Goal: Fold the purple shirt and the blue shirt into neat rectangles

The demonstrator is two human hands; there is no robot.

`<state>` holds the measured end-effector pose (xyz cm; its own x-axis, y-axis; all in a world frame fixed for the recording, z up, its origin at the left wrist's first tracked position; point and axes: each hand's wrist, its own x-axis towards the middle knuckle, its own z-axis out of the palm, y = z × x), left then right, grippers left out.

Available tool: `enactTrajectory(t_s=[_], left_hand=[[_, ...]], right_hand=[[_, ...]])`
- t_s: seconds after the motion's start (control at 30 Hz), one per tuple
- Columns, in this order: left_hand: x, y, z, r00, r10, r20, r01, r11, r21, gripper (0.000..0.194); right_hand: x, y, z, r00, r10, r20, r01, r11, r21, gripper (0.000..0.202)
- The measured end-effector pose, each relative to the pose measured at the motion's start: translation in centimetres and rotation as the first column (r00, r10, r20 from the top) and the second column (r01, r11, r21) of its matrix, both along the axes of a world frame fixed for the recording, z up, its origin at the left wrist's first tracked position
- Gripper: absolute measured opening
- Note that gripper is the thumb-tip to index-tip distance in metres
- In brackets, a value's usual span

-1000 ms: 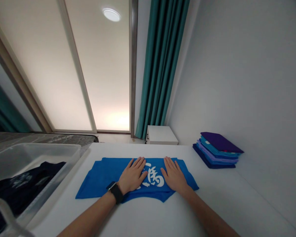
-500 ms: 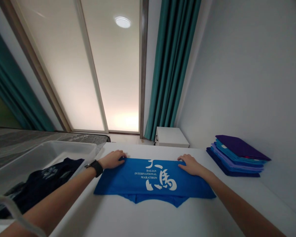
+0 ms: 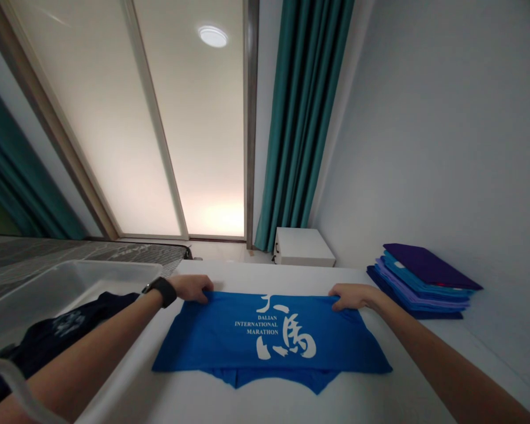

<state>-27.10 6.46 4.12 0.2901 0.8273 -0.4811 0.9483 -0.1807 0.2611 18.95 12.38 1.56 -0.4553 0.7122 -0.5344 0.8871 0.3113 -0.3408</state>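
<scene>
A blue T-shirt (image 3: 207, 335) with white lettering lies folded into a wide band on the white table (image 3: 194, 406). Its curved lower edge pokes out below the fold toward me. My left hand (image 3: 193, 287), with a dark watch on the wrist, pinches the shirt's far left corner. At the far right corner, my right hand (image 3: 351, 295) grips the fabric between thumb and curled fingers. The far edge between both hands looks straight and slightly raised.
On the right, by the wall, stands a stack of folded purple and blue clothes (image 3: 428, 265). A clear plastic bin (image 3: 115, 270) at left holds dark clothing (image 3: 70, 324). Behind the table is a white cabinet (image 3: 304, 247).
Both hands have closed on the far corners, where they lay flatter before. The shirt has shifted slightly nearer to me in view.
</scene>
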Motion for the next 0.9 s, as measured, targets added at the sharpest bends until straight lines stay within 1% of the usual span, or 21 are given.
enactTrajectory(t_s=[0.07, 0.1, 0.17, 0.2, 0.23, 0.27, 0.33, 0.37, 0.4, 0.43, 0.5, 0.57, 0.6, 0.7, 0.73, 0.8, 0.9], left_hand=[[0.1, 0.1, 0.1, 1.0, -0.021, -0.02, 0.023, 0.996, 0.085, 0.025], [0.2, 0.3, 0.2, 0.999, -0.026, -0.031, 0.03, 0.988, 0.148, 0.026], [0.3, 0.5, 0.7, 0.998, -0.013, -0.056, 0.03, 0.951, 0.309, 0.026], [0.3, 0.6, 1.1, 0.998, 0.004, -0.063, 0.021, 0.916, 0.4, 0.026], [0.4, 0.6, 1.6, 0.998, 0.028, -0.06, 0.004, 0.872, 0.49, 0.026], [0.4, 0.6, 2.1, 0.997, 0.057, -0.042, -0.023, 0.82, 0.572, 0.026], [0.6, 0.4, 3.2, 0.993, 0.112, 0.029, -0.101, 0.715, 0.691, 0.027], [0.6, 0.2, 3.6, 0.989, 0.129, 0.07, -0.139, 0.668, 0.731, 0.027], [0.7, -0.1, 3.8, 0.985, 0.138, 0.107, -0.17, 0.633, 0.755, 0.026], [0.7, -0.5, 3.8, 0.981, 0.14, 0.133, -0.192, 0.613, 0.766, 0.025], [0.7, -1.7, 3.0, 0.981, 0.129, 0.146, -0.195, 0.613, 0.765, 0.021], [0.8, -3.3, 1.2, 0.988, 0.114, 0.104, -0.153, 0.644, 0.75, 0.019], [0.8, -4.2, 0.1, 0.992, 0.104, 0.068, -0.12, 0.662, 0.74, 0.02], [1.2, -6.7, -3.0, 0.997, 0.069, -0.021, -0.038, 0.747, 0.663, 0.024], [1.3, -7.4, -3.8, 0.998, 0.057, -0.039, -0.018, 0.755, 0.655, 0.024], [1.6, -8.3, -4.6, 0.997, 0.051, -0.062, 0.003, 0.748, 0.664, 0.024], [2.1, -8.7, -4.4, 0.996, 0.032, -0.082, 0.033, 0.728, 0.684, 0.02]], right_hand=[[0.1, 0.1, 0.3, 1.0, -0.001, -0.017, 0.002, 0.999, 0.055, 0.022], [0.2, 0.3, 0.6, 0.999, -0.005, -0.032, 0.008, 0.995, 0.1, 0.022], [0.3, 0.7, 1.2, 0.996, -0.018, -0.082, 0.035, 0.976, 0.216, 0.027], [0.3, 1.0, 1.7, 0.993, -0.025, -0.116, 0.059, 0.953, 0.296, 0.029], [0.4, 1.3, 2.1, 0.988, -0.032, -0.151, 0.089, 0.919, 0.384, 0.03], [0.5, 1.6, 2.6, 0.982, -0.039, -0.182, 0.123, 0.872, 0.475, 0.029], [0.7, 2.1, 3.5, 0.97, -0.043, -0.238, 0.187, 0.759, 0.623, 0.025], [0.9, 2.2, 3.7, 0.964, -0.037, -0.264, 0.211, 0.711, 0.67, 0.023], [1.1, 2.2, 3.8, 0.958, -0.026, -0.287, 0.227, 0.68, 0.697, 0.021], [1.2, 2.0, 3.7, 0.95, -0.009, -0.312, 0.24, 0.66, 0.712, 0.02], [1.5, 1.2, 2.7, 0.937, 0.033, -0.348, 0.247, 0.643, 0.725, 0.018], [1.7, -0.3, 0.6, 0.933, 0.063, -0.353, 0.231, 0.649, 0.725, 0.018], [1.7, -1.2, -0.6, 0.939, 0.074, -0.337, 0.204, 0.668, 0.716, 0.02], [1.7, -4.0, -4.3, 0.962, 0.091, -0.259, 0.117, 0.718, 0.686, 0.025], [1.7, -4.7, -5.2, 0.965, 0.089, -0.247, 0.106, 0.729, 0.676, 0.026], [1.7, -5.7, -6.2, 0.969, 0.086, -0.233, 0.096, 0.735, 0.671, 0.027], [1.6, -6.1, -6.2, 0.971, 0.086, -0.222, 0.09, 0.729, 0.678, 0.028]])
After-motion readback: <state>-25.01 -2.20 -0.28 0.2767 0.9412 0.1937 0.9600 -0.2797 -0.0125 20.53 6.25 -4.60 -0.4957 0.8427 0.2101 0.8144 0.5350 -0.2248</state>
